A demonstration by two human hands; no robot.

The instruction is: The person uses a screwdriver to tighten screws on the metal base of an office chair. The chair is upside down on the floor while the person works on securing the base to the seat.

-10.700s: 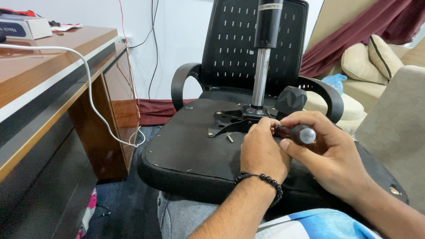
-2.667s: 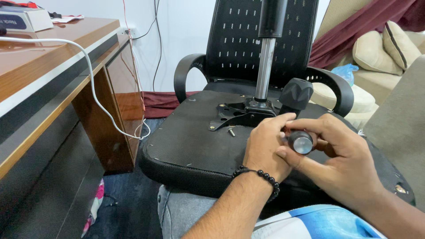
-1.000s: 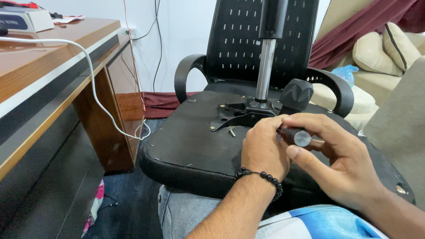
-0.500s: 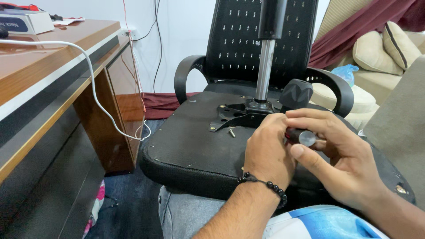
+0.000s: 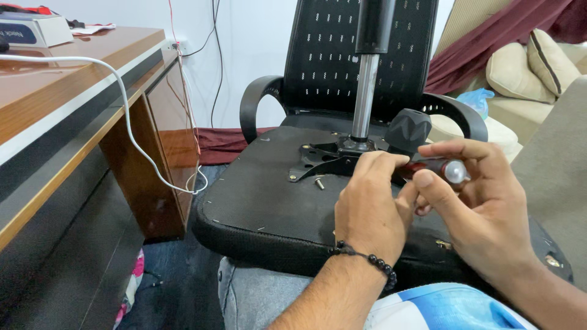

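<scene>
An upturned black office chair seat (image 5: 263,208) lies across my lap, its metal mechanism plate (image 5: 318,162) and gas-lift column (image 5: 365,79) facing up. My right hand (image 5: 483,208) grips a screwdriver (image 5: 437,168) with a dark red handle and a silvery end cap. My left hand (image 5: 370,205), with a bead bracelet on the wrist, pinches the shaft near the plate; the tip is hidden behind its fingers. A loose screw (image 5: 319,182) lies on the seat base just left of my left hand. A black knob (image 5: 408,129) sticks up beside the column.
A wooden desk (image 5: 67,98) stands at the left with a white cable (image 5: 131,128) hanging off it. The mesh chair back (image 5: 330,55) and both armrests rise behind the seat. Beige cushions (image 5: 526,67) and a maroon cloth are at the right.
My right hand has turned the screwdriver handle, and its end cap now points more to the right. My left hand has stayed at the shaft by the plate.
</scene>
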